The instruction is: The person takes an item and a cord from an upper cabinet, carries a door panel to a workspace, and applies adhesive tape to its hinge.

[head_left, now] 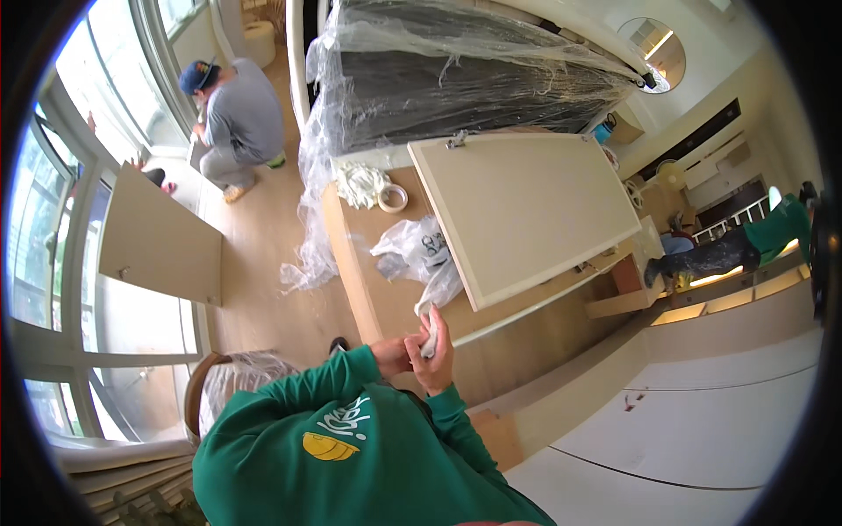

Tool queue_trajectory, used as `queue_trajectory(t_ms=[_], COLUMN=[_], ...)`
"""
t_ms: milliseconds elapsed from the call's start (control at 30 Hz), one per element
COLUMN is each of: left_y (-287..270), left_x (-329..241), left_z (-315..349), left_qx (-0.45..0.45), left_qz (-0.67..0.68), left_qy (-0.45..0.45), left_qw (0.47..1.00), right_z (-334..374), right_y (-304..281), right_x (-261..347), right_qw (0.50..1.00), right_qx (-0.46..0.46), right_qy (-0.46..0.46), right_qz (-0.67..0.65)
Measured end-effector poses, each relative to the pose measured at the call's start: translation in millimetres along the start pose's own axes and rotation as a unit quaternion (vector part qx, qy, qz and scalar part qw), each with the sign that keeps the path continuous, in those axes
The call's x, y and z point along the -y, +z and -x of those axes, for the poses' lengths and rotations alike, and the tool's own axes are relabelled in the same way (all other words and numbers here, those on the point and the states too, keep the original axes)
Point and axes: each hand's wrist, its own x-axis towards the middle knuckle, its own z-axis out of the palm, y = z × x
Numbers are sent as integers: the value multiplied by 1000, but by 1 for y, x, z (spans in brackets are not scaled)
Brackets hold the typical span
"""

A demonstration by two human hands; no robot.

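My two hands meet in front of my green top. The right hand (436,364) is closed round a strip of whitish crumpled material (429,338), cloth or plastic, I cannot tell which. My left hand (391,356) is pressed against the right one with its fingers curled, partly hidden. Just beyond my fingertips lies a clear plastic bag (419,250) with dark markings, on a wooden bench top (360,272). A cream cabinet door panel (535,210) with a metal hinge rests across the bench, to the right of the bag.
A tape roll (393,199) and a white crumpled cloth (360,185) lie farther back. Plastic sheeting (456,79) covers a dark surface behind. At left, another panel (162,237) stands near a crouching person (241,114). A person in green (776,232) is far right.
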Motion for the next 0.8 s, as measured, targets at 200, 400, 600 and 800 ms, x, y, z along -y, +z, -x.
queue_trajectory(t_ms=[200, 400, 600, 800], left_y=[-18, -95, -177, -213], left_x=[-26, -132, -320, -440], left_z=[21, 3, -49, -111], left_qx=[-110, -140, -195, -141], left_qz=[-100, -22, -69, -324], left_qy=[-24, 21, 155, 140], left_qw=[989, 990, 966, 925], right_z=[-8, -37, -74, -80], right_y=[24, 0, 5, 56], right_x=[-30, -21, -28, -48], right_qw=[996, 958, 896, 814], right_qx=[-64, -201, -266, -368], right_qy=[54, 8, 52, 192], right_qz=[-40, 205, 351, 407])
